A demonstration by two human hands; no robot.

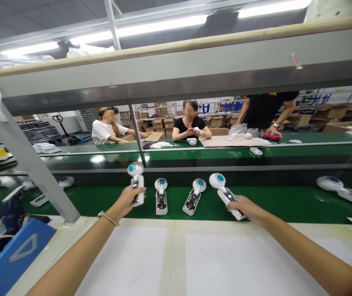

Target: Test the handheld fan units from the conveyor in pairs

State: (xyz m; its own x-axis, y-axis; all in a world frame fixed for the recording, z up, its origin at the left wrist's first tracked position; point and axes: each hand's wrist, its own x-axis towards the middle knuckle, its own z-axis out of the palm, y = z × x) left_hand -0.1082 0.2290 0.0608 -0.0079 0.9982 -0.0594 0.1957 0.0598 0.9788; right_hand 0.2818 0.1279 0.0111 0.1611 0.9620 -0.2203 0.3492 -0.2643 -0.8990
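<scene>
Along the green belt, in the head view, four white devices make one row before the person. Two of them, the left middle device and the right middle device, lie on the belt between the hands, near each other. Each has one round head with a blue centre at the far end, and dark inner parts show in the handle. The left hand grasps the outer left device by its handle, with the thumb across it; this device is nearly upright, and I cannot tell if it touches the belt. The right hand grasps the outer right device by the lower handle; this one is tilted, its head toward the far left. Both arms reach forward, spread and almost straight, beyond the tabletop. One bracelet is around the left wrist. Two white sheets lie on the tabletop. At the right edge, two more devices are seen, partly cut off. Across the belt are three co-workers.
</scene>
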